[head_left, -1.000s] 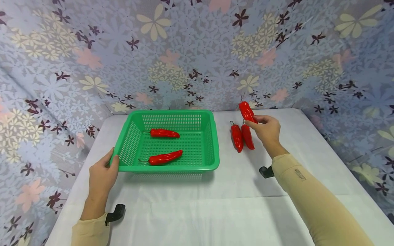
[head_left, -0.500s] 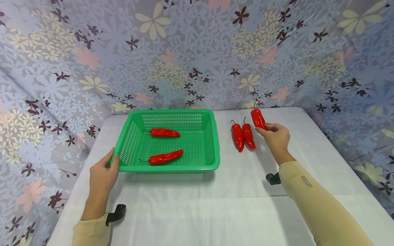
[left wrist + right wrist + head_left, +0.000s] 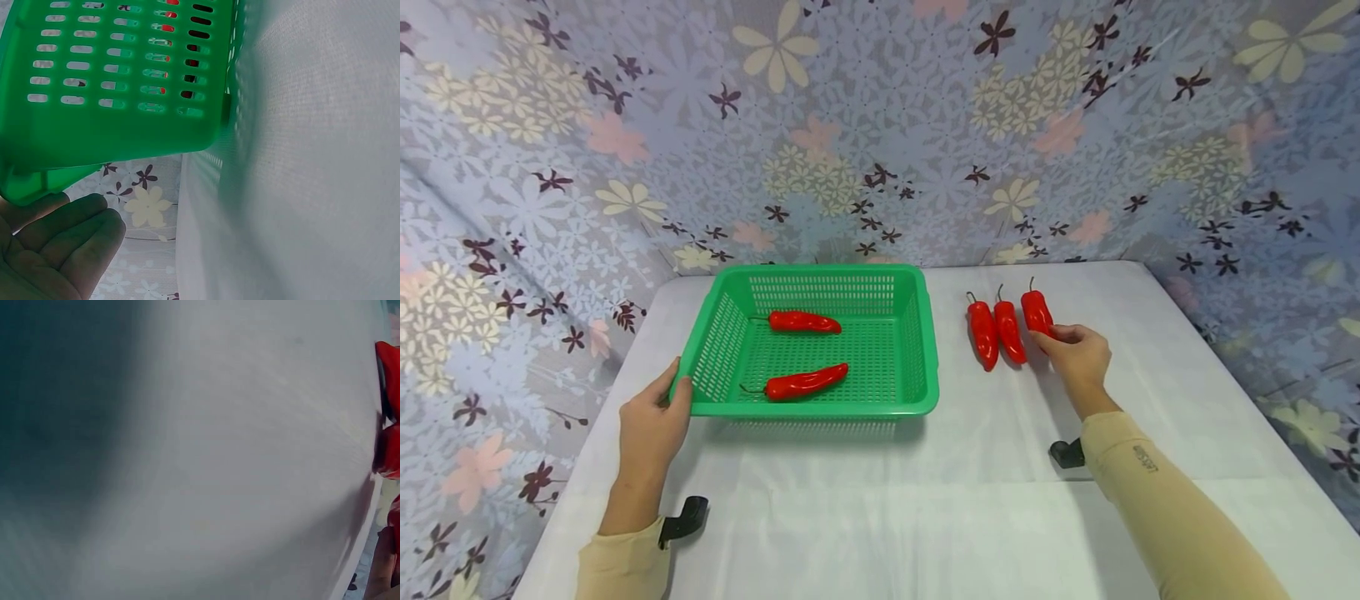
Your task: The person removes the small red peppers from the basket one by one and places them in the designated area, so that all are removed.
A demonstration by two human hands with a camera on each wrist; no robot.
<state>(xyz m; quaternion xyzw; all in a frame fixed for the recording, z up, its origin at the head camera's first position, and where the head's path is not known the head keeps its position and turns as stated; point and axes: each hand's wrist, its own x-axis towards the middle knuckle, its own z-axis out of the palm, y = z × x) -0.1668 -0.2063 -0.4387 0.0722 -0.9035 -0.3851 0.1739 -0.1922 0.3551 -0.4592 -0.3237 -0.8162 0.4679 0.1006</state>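
Right hand (image 3: 1078, 354) has come down since a second ago: the third pepper (image 3: 1038, 313) it carried high now lies on the table (image 3: 925, 500), still pinched.
Left to right: left hand (image 3: 651, 421) grips the near-left corner of the green basket (image 3: 917, 333), thumb over the rim, fingers curled beneath; two peppers (image 3: 805, 322) lie inside. Right of the basket, two loose peppers (image 3: 996, 333) lie side by side, the third just beside them, its lower end between thumb and fingertips. Nothing blocks it.

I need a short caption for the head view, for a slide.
Left hand holds the green basket with two red peppers; right hand pinches the third pepper on the table.
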